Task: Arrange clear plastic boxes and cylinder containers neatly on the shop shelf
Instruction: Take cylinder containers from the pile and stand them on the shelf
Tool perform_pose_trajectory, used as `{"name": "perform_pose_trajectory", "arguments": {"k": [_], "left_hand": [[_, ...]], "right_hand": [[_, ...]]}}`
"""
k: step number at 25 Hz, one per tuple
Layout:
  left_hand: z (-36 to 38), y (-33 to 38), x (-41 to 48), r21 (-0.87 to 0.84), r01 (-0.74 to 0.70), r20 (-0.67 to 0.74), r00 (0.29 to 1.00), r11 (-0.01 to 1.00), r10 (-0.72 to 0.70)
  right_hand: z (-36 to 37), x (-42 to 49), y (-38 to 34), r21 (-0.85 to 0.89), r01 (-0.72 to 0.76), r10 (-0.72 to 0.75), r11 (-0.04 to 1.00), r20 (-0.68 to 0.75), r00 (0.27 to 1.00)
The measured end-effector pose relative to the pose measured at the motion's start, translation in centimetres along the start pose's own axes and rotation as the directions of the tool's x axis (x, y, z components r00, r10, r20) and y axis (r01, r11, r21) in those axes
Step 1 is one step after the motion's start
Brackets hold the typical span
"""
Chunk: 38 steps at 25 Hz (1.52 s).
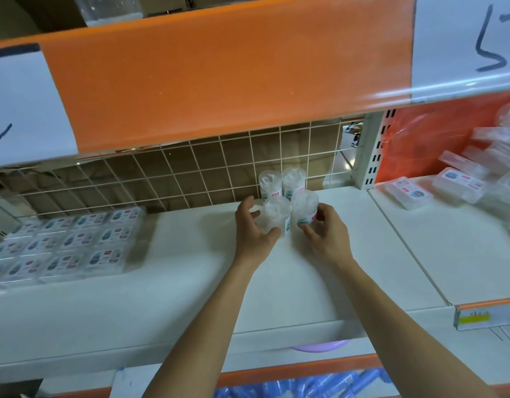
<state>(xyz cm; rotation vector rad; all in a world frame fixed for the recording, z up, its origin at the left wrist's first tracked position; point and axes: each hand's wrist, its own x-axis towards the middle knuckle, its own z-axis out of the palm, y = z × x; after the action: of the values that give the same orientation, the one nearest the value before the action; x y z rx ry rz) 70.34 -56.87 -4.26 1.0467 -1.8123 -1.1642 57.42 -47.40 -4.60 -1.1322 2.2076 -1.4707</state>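
Evidently, placement was in hand: the left hand (253, 229) curled round one cylinder container (275, 212), the right hand (327, 235) pinched its neighbour (304, 206), both upright just before the rear pair (281, 182) against the wire grid (190, 173). Next, judged: squaring up, then release.

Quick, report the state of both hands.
Left hand: grips the front-left cylinder container.
Right hand: grips the front-right cylinder container.
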Motion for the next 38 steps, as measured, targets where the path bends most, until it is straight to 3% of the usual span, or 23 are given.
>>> {"name": "perform_pose_trajectory", "arguments": {"k": [4,10,15,20,26,38], "left_hand": [[0.5,0.5,-0.1,0.088,0.01,0.004,1.0,0.996,-0.011],[-0.2,-0.1,0.0,-0.01,0.034,0.008,0.999,0.999,-0.034],[0.2,-0.5,0.5,0.158,0.041,-0.025,0.999,0.987,-0.037],[-0.2,-0.6,1.3,0.115,0.067,0.004,0.998,0.991,-0.068],[-0.6,-0.4,2.0,0.209,-0.017,0.039,0.999,0.978,0.009],[0.0,-0.9,2.1,0.248,0.002,-0.008,1.0,0.969,0.0]], "right_hand": [[0.1,0.1,0.2,-0.014,-0.003,0.003,1.0,-0.003,1.0],[0.1,0.1,0.2,-0.028,0.005,-0.005,1.0,0.001,1.0],[0.1,0.1,0.4,-0.028,0.01,-0.01,1.0,0.001,1.0],[0.2,0.5,0.0,-0.043,-0.012,0.013,0.999,0.009,1.0],[0.5,1.9,-0.4,-0.122,-0.044,0.049,0.992,0.042,0.998],[1.9,2.9,-0.1,-0.182,-0.103,0.099,0.978,-0.03,0.995]]}}
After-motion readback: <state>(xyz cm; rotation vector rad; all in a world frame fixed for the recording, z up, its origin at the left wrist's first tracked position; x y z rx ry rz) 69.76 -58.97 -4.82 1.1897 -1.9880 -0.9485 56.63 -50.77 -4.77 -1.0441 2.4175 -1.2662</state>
